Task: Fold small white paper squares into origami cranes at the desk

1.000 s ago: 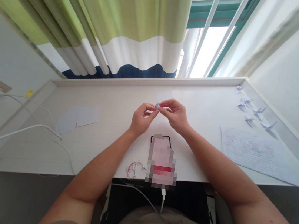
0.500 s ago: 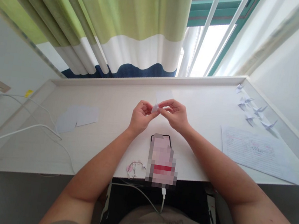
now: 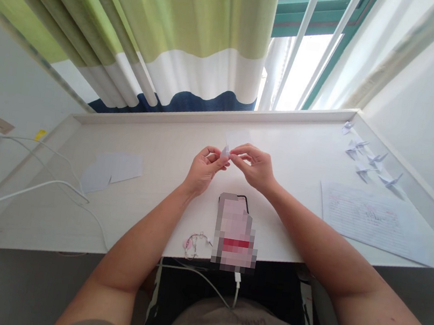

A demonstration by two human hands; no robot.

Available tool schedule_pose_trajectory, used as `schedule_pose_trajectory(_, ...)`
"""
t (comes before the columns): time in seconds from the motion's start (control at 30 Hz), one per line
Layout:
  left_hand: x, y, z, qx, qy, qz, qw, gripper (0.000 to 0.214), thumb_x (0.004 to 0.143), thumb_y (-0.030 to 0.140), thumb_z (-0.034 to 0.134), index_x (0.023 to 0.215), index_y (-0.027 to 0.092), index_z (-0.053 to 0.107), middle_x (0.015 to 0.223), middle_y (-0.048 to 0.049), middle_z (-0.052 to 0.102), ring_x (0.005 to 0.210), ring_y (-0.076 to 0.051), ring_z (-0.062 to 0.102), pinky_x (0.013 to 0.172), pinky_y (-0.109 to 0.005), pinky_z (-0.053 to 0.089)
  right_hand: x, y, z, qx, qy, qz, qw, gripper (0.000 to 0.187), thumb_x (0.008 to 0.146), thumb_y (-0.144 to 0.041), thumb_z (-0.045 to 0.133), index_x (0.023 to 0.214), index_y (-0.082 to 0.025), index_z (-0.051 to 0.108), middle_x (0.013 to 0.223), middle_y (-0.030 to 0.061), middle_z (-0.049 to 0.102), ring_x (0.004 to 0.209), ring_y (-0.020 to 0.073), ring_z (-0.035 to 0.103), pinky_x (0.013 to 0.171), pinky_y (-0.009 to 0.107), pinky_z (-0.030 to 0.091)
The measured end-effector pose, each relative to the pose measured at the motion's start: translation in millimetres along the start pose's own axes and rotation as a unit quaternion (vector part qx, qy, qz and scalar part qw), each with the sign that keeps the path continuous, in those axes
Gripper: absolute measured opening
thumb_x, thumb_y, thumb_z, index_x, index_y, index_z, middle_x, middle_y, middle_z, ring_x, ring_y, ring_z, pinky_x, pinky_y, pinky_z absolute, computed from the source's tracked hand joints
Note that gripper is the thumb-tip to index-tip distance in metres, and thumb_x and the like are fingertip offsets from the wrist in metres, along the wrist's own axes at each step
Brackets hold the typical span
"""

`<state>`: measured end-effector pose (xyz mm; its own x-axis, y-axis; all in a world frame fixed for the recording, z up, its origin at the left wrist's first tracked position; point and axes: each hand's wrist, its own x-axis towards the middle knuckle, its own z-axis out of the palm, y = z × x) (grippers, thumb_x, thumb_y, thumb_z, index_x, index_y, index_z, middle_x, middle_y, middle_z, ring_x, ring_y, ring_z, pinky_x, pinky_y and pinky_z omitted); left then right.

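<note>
A small folded piece of white paper (image 3: 225, 152) is held up above the desk, between my two hands. My left hand (image 3: 203, 170) pinches it between thumb and fingers. At its right side, the thumb and forefinger of my right hand (image 3: 256, 167) close on its edge, with the other fingers curled. The paper comes to a point at the top; its finer folds are too small to make out. Behind the hands, a pale square sheet (image 3: 239, 136) lies on the white desk (image 3: 170, 150).
Several folded paper cranes (image 3: 370, 159) sit at the far right, behind a written sheet (image 3: 371, 221). Nearer me lies a phone (image 3: 236, 225), plugged into a cable, with a beaded strap (image 3: 194, 243). Loose paper squares (image 3: 126, 168) and white cables (image 3: 34, 187) are on the left.
My left hand has turned slightly and dropped a little, and the folded paper now shows more upright. The right hand stays almost in place, its fingertips shifted slightly at the paper's edge.
</note>
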<state>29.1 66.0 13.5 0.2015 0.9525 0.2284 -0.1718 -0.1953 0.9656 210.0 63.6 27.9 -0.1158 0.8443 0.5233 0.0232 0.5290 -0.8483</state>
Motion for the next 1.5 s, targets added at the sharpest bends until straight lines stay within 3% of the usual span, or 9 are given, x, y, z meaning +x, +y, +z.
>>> schedule_pose_trajectory(0.4, -0.2, -0.1, 0.4, 0.01, 0.01, 0.009, 1.0, 0.042, 0.084, 0.054, 0.084, 0.089, 0.024, 0.054, 0.088, -0.0003, 0.074, 0.087, -0.016, 0.074, 0.075, -0.033, 0.059, -0.1, -0.7, -0.9, -0.034, -0.016, -0.001, 0.999, 0.022, 0.093, -0.046, 0.077, 0.088, -0.025, 0.076, 0.091, 0.0027, 0.073, 0.084, 0.0171, 0.069, 0.076, 0.038, 0.064)
schedule_pose_trajectory(0.8, -3.2, 13.9, 11.3, -0.065, 0.056, -0.038, 0.996, 0.048, 0.067, 0.047, 0.097, 0.082, 0.021, 0.06, 0.08, 0.0009, 0.074, 0.081, -0.016, 0.073, 0.079, -0.031, 0.055, 0.7, -1.5, 0.1, -0.07, -0.017, 0.002, 0.997, 0.014, 0.093, -0.031, 0.068, 0.082, -0.022, 0.066, 0.085, 0.0009, 0.07, 0.079, 0.0156, 0.065, 0.075, 0.037, 0.06)
schedule_pose_trajectory(1.1, -3.7, 11.0, 12.0, -0.04, 0.06, -0.002, 0.997, 0.04, 0.073, 0.042, 0.095, 0.084, 0.02, 0.063, 0.076, 0.0006, 0.072, 0.076, -0.015, 0.072, 0.075, -0.031, 0.056, -0.2, 2.3, 0.0, -0.059, -0.003, -0.005, 0.998, 0.011, 0.09, -0.025, 0.064, 0.081, -0.023, 0.06, 0.081, -0.0003, 0.067, 0.076, 0.0154, 0.064, 0.075, 0.038, 0.06)
schedule_pose_trajectory(1.27, -4.1, 11.1, 11.5, -0.033, 0.056, 0.005, 0.998, 0.038, 0.076, 0.041, 0.093, 0.085, 0.02, 0.063, 0.078, 0.0, 0.072, 0.077, -0.015, 0.072, 0.075, -0.032, 0.057, -0.9, 1.4, -1.9, -0.067, -0.007, -0.018, 0.998, 0.007, 0.09, -0.03, 0.069, 0.089, -0.023, 0.067, 0.09, 0.0022, 0.072, 0.084, 0.0177, 0.068, 0.077, 0.038, 0.062)
schedule_pose_trajectory(1.5, -4.4, 13.4, 12.2, -0.032, 0.062, 0.011, 0.997, 0.037, 0.075, 0.039, 0.094, 0.083, 0.02, 0.064, 0.083, -0.0011, 0.074, 0.077, -0.014, 0.072, 0.074, -0.031, 0.057, -1.2, 2.1, -0.7, -0.066, 0.001, -0.025, 0.998, 0.013, 0.094, -0.032, 0.069, 0.086, -0.022, 0.07, 0.086, 0.0024, 0.073, 0.079, 0.0166, 0.07, 0.075, 0.037, 0.063)
